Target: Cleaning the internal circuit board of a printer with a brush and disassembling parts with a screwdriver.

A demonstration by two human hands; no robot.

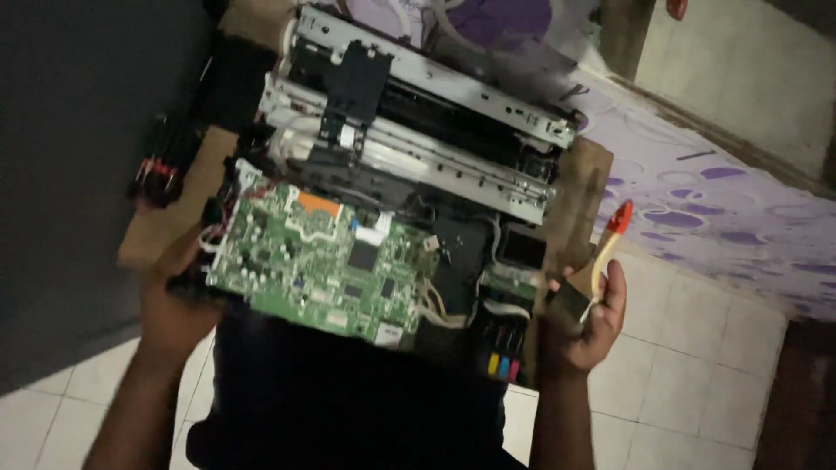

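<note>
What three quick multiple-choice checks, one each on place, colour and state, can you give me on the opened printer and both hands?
1. Where is the green circuit board on the opened printer?
A. By the left hand
B. By the right hand
C. On the floor tiles

2. What colour is the tip of the tool with the cream handle?
A. Blue
B. Red-orange
C. Green

3. What is the right hand doing?
A. Lying flat on the board
B. Hanging free with nothing in it
C. Holding the tool at the printer's edge

Answers: 1 A, the left hand grips the board's end of the printer. 2 B, the tip shows red-orange. 3 C, its fingers close around the handle.
</note>
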